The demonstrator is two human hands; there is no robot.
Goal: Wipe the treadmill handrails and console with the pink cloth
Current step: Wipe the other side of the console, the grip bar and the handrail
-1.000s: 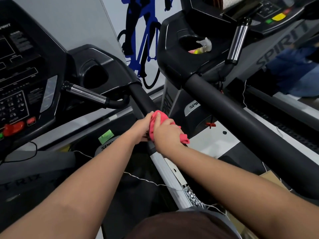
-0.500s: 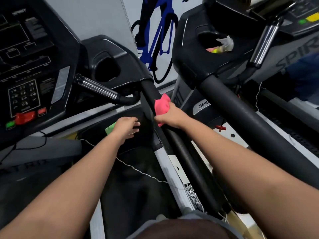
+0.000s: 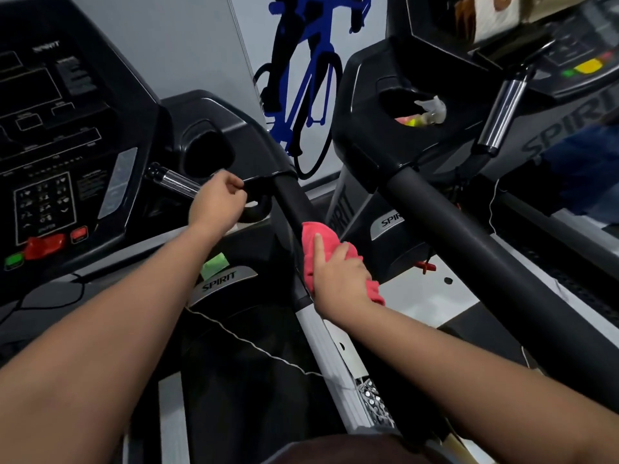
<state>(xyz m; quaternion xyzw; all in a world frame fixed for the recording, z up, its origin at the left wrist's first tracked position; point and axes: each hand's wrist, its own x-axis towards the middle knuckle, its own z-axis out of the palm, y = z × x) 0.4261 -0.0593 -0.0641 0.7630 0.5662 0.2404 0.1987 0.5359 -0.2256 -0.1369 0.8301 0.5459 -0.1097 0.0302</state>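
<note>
The pink cloth (image 3: 316, 239) is wrapped over the black right handrail (image 3: 289, 199) of the treadmill in front of me. My right hand (image 3: 338, 279) holds the cloth against the rail, index finger stretched along it. My left hand (image 3: 217, 202) is curled around the short pulse-grip bar (image 3: 176, 180) that sticks out from the console, just left of the handrail's top. The console (image 3: 60, 145) with its keypad and red stop button fills the left side.
A second Spirit treadmill stands on the right, its thick black handrail (image 3: 469, 236) running diagonally close to my right arm. Its cup holder (image 3: 418, 112) holds small items. A thin white cord (image 3: 251, 343) crosses the belt. A green tag (image 3: 214, 264) sits on the motor cover.
My left hand let go of the cloth and rose to the pulse-grip bar. My right hand slid the cloth up the handrail, then partway back down.
</note>
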